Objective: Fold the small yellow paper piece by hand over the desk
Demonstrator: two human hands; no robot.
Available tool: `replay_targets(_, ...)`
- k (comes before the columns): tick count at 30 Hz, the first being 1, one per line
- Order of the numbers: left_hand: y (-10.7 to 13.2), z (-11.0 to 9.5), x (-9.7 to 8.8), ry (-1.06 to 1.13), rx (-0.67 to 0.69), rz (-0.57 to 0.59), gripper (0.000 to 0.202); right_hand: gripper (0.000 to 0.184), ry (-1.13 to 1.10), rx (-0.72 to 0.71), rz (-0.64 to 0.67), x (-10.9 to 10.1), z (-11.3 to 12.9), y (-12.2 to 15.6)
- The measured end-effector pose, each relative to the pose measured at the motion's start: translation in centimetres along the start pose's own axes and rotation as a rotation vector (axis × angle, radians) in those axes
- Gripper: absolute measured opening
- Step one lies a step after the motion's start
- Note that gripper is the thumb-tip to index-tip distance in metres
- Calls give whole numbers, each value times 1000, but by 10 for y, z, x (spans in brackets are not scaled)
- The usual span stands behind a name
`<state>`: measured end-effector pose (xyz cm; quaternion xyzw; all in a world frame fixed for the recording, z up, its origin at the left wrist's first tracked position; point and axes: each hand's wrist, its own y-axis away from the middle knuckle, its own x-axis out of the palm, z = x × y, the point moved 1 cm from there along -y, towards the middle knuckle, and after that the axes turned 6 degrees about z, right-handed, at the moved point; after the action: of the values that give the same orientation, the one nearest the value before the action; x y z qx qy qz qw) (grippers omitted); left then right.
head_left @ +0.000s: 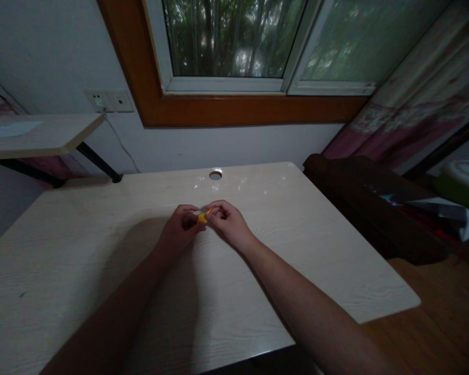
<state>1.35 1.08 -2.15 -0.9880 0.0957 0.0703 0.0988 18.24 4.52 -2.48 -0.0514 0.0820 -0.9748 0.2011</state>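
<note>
Between my two hands is a small yellow object (203, 217), held just above the pale wood-grain desk (234, 291). Its kind is too small to make out, and fingers cover part of it. My left hand (181, 225) pinches it from the left, thumb and fingers closed on its side. From the right, my right hand (227, 219) grips its other end between thumb and fingertips. A thin, pale or clear edge shows near the fingertips above the yellow part.
A round cable hole (216, 175) sits near the desk's back edge. To the left, a raised shelf (42, 138) stands on black legs. A cable (121, 143) hangs from the wall socket (109, 101). Beyond the right edge is dark wooden furniture (359, 208) holding various items.
</note>
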Motion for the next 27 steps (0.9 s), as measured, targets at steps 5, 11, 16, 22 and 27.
replay_targets(5, 0, 0, -2, -3, -1, -30, 39, 29, 58, 23, 10, 0, 0, 0)
replay_targets(11, 1, -3, -3, -42, 42, -61, 37, 27, 77, 3, 28, -1, -3, 0)
replay_targets(16, 2, -3, -3, -108, 45, -65, 35, 28, 95, 9, 57, 0, -4, 1)
replay_targets(22, 2, -1, -3, -93, 48, -50, 33, 27, 126, 17, 84, 1, -1, 3)
replay_targets(27, 1, 0, -3, -128, 56, -52, 34, 27, 168, 2, 111, 1, 1, 4)
